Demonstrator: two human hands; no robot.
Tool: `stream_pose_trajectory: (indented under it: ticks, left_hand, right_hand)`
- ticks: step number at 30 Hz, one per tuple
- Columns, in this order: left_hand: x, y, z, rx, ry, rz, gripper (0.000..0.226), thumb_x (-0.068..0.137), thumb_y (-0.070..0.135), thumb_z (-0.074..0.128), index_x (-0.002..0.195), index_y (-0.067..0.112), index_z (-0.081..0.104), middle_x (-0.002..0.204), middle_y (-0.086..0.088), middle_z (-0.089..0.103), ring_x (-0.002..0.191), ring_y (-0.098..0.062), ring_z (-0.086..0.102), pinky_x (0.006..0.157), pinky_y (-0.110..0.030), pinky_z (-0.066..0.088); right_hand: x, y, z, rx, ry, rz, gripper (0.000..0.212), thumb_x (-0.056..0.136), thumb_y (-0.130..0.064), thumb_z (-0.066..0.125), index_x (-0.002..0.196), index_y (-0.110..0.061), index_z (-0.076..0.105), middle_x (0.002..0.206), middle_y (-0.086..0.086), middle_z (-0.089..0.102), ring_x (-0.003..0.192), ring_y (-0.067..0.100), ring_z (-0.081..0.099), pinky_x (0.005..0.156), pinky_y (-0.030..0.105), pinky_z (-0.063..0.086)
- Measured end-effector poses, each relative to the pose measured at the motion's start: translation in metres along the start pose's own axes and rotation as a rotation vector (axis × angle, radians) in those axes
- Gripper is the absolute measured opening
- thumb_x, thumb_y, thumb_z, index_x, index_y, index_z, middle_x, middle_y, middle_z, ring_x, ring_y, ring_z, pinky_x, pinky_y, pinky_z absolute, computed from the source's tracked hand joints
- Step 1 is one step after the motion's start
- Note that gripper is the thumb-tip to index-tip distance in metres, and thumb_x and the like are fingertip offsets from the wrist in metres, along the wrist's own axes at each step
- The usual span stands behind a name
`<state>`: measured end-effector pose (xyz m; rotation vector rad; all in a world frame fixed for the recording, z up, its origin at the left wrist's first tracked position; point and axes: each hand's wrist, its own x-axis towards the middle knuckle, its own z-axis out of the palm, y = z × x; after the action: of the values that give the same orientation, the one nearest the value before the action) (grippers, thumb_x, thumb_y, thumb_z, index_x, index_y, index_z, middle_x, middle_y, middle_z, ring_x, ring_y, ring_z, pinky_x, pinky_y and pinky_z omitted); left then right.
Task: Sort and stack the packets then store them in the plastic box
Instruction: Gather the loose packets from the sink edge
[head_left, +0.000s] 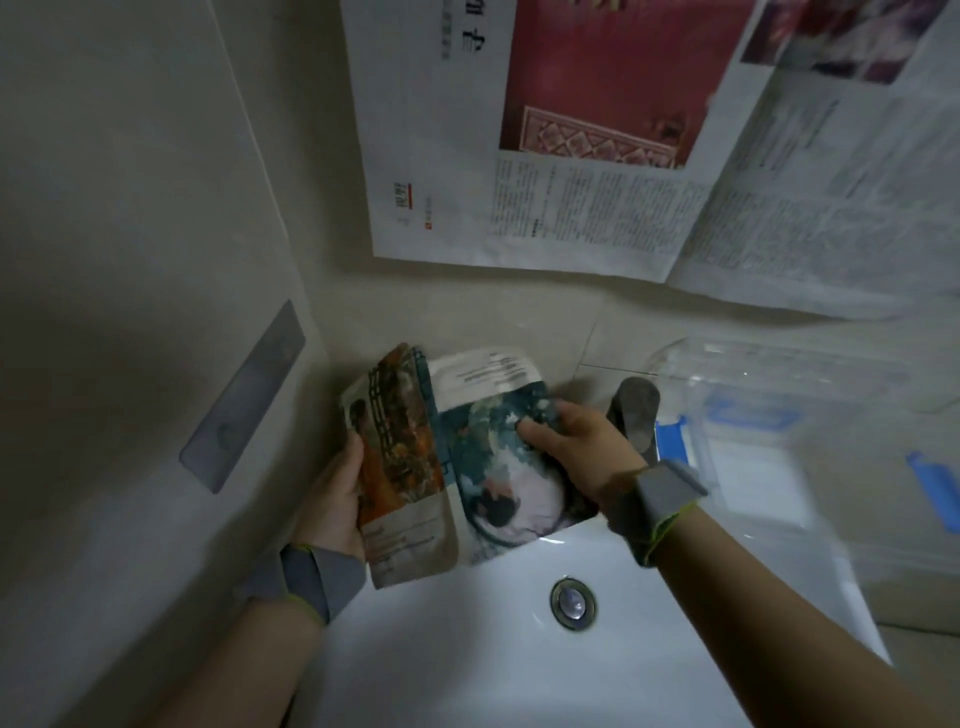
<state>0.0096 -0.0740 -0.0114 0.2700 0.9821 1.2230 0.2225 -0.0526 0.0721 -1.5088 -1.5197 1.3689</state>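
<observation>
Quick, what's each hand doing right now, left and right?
Left hand: grips the orange packet along its left edge.
Right hand: pinches the blue-green packet, thumb on its face.

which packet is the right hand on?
The teal packet with the white blotch; the right hand pinches its top edge. The orange-brown packet beside it sits in the left hand.

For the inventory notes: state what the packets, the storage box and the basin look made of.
Packets: probably glossy printed film or foil; they bend and shine.
Plastic box: clear rigid plastic, see-through walls, blue clips.
Basin: glossy white, likely ceramic; bright reflections.
</observation>
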Motion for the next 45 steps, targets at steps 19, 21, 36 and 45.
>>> stream_pose_trajectory:
  ticks: [19, 21, 36, 45]
  left_hand:
    - [-0.002, -0.001, 0.023, -0.026, -0.06, -0.099, 0.037, 0.096, 0.03, 0.04, 0.12, 0.008, 0.057, 0.101, -0.013, 0.073, 0.088, -0.027, 0.07, 0.064, -0.038, 0.057]
    - [0.002, 0.0, 0.028, -0.061, 0.014, -0.119, 0.046, 0.096, 0.034, 0.04, 0.132, 0.007, 0.049, 0.128, -0.017, 0.059, 0.114, -0.033, 0.057, 0.084, -0.046, 0.049]
    - [0.009, 0.01, 0.006, -0.045, 0.05, -0.082, 0.036, 0.095, 0.034, 0.044, 0.12, 0.013, 0.058, 0.107, -0.01, 0.069, 0.091, -0.027, 0.067, 0.065, -0.037, 0.057]
    - [0.018, -0.018, 0.021, 0.004, 0.051, -0.074, 0.043, 0.096, 0.029, 0.041, 0.129, 0.003, 0.049, 0.103, -0.015, 0.067, 0.068, -0.023, 0.073, 0.054, -0.035, 0.059]
  right_hand:
    - [0.009, 0.011, 0.018, 1.195, -0.382, 0.196, 0.07, 0.081, -0.064, 0.045, 0.113, -0.005, 0.065, 0.113, 0.019, 0.068, 0.101, 0.033, 0.067, 0.077, 0.041, 0.059]
    - [0.005, 0.018, 0.03, 1.163, -0.37, 0.122, 0.097, 0.053, -0.07, 0.069, 0.129, -0.012, 0.052, 0.131, 0.016, 0.058, 0.114, 0.034, 0.059, 0.097, 0.049, 0.049]
    - [0.021, -0.002, 0.018, 0.444, 0.054, 0.187, 0.019, 0.096, -0.012, 0.042, 0.084, -0.012, 0.057, 0.086, 0.014, 0.063, 0.08, 0.028, 0.06, 0.076, 0.038, 0.055]
    - [0.012, 0.005, 0.044, 0.324, -0.188, 0.185, 0.045, 0.088, -0.033, 0.058, 0.128, -0.023, 0.043, 0.124, 0.006, 0.06, 0.111, 0.025, 0.059, 0.102, 0.044, 0.045]
